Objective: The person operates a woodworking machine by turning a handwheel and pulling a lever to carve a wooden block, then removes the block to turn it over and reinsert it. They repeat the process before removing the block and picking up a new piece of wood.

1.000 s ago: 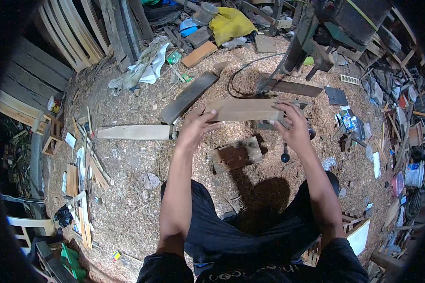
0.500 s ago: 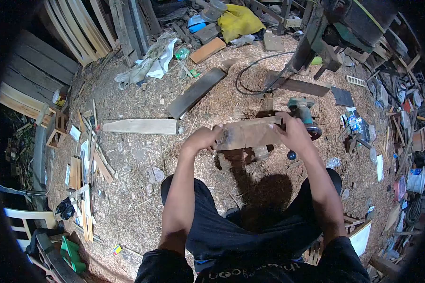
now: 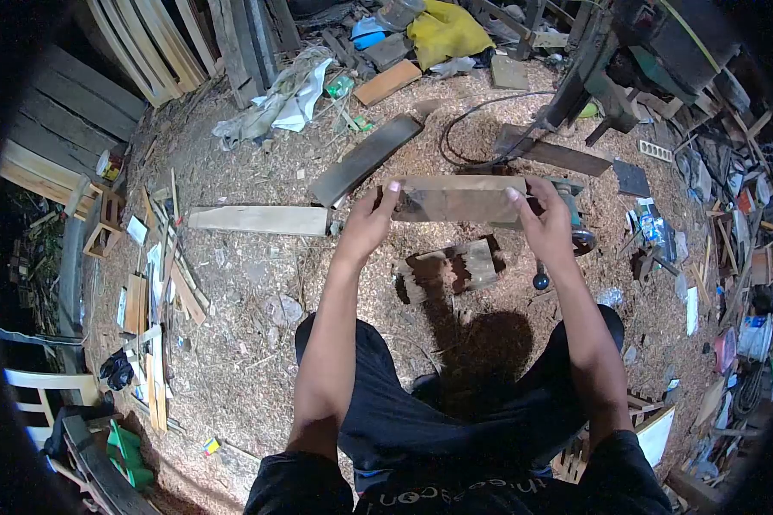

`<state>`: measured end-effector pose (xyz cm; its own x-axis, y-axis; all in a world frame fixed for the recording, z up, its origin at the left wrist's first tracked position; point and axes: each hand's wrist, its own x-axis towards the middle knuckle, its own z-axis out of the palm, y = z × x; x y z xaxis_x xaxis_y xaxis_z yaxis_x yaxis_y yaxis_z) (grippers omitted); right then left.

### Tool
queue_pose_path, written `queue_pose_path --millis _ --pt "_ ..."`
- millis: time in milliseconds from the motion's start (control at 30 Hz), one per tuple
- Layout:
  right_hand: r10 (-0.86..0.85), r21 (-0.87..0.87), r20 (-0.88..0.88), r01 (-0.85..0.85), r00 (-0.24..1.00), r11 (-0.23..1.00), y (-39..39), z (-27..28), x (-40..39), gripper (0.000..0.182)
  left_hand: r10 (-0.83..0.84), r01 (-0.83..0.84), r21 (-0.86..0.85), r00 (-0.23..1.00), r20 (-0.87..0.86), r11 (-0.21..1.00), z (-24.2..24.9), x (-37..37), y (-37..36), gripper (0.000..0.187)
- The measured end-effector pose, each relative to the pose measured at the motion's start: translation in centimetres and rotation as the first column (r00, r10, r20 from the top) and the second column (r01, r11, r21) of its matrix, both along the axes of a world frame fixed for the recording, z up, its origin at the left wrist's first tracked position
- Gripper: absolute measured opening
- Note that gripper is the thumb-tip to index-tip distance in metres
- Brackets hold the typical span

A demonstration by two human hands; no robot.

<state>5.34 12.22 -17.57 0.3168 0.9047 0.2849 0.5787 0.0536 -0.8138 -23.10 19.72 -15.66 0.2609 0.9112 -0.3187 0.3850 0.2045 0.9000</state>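
Note:
A short brown wooden board [image 3: 459, 204] is held up level between my two hands, above the floor. My left hand [image 3: 369, 225] grips its left end, thumb on the near face. At the right end my right hand [image 3: 548, 225] closes on it in the same way. A dark smudge marks the board's left part. Below it, a pale wooden block [image 3: 479, 264] lies on the shavings, partly in shadow. A green power tool [image 3: 569, 185] with a round metal part sits just behind my right hand, partly hidden. Near it is a dark ball-shaped knob [image 3: 541, 281].
Wood shavings cover the floor. A pale plank [image 3: 258, 220] lies left, and a dark plank [image 3: 368, 159] lies beyond my left hand. A black cable [image 3: 445, 142] loops ahead. Scrap wood [image 3: 159, 318] is heaped left; a machine stand [image 3: 575, 86] rises at the far right.
Both hands have moved the board away from me and levelled it, with its broad face turned more toward me. More of the block beneath now shows.

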Motion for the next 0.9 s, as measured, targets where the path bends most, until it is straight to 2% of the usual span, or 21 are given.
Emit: queue_pose_path --millis 100,167,200,233,333,467,533,567,600,667,700,800,900 --pt "0.003 -0.101 0.008 -0.002 1.0 0.995 0.0 0.2 0.2 0.052 0.16 -0.142 0.103 0.968 -0.191 0.985 -2.6 0.3 0.0 0.077" --pt "0.036 -0.178 -0.025 -0.04 0.999 0.983 -0.1 -0.8 0.3 0.054 0.124 -0.09 0.138 0.958 -0.259 0.986 -3.1 0.5 -0.5 0.079" --pt "0.037 -0.189 0.018 -0.033 0.999 0.981 -0.1 -1.2 0.2 0.055 0.105 -0.062 0.154 0.95 -0.293 0.986 -2.8 0.7 -0.7 0.08" --pt "0.035 -0.2 0.061 -0.023 0.998 0.98 -0.1 -1.6 0.2 0.055 0.038 -0.016 0.093 0.973 -0.23 0.996 -1.5 0.7 -0.9 0.079" --pt "0.05 -0.167 0.122 -0.03 0.991 0.986 -0.4 -1.5 0.1 0.054 0.078 -0.015 0.197 0.946 -0.316 0.98 -2.8 0.9 -0.8 0.075" --pt "0.092 -0.002 0.108 -0.092 0.99 0.996 -0.3 -2.2 0.6 0.051 0.087 -0.031 0.188 0.95 -0.301 0.982 -3.3 1.0 -0.4 0.068" --pt "0.051 -0.056 0.082 -0.047 0.995 0.997 -0.6 -0.9 0.5 0.046 0.137 -0.063 0.248 0.945 -0.296 0.967 -3.1 1.1 0.1 0.065" --pt "0.032 -0.084 0.069 -0.026 0.997 0.996 -0.7 -0.3 0.4 0.044 0.124 -0.073 0.241 0.971 -0.204 0.968 -2.8 1.0 0.0 0.06" --pt "0.041 -0.109 -0.035 -0.045 0.999 0.993 -0.6 -0.2 0.6 0.043 0.11 -0.082 0.231 0.988 -0.11 0.969 -1.1 1.2 -0.4 0.059" --pt "0.046 -0.158 -0.244 -0.087 0.969 0.984 -0.7 -0.1 1.0 0.043 0.119 -0.09 0.262 0.988 -0.095 0.961 -3.7 0.9 0.9 0.06" --pt "-0.013 -0.19 -0.27 -0.041 0.963 0.981 -0.6 0.0 1.0 0.046 0.182 -0.173 0.296 0.983 -0.002 0.939 -3.8 1.6 1.0 0.06" --pt "0.008 -0.236 -0.243 -0.067 0.97 0.969 -1.0 1.6 1.6 0.048 0.135 -0.137 0.222 0.991 0.024 0.965 -2.7 1.7 0.5 0.06" --pt "-0.006 -0.079 -0.211 -0.011 0.978 0.997 -0.9 0.1 1.7 0.047 0.16 -0.178 0.29 0.984 0.085 0.94 -2.8 2.7 0.3 0.06"
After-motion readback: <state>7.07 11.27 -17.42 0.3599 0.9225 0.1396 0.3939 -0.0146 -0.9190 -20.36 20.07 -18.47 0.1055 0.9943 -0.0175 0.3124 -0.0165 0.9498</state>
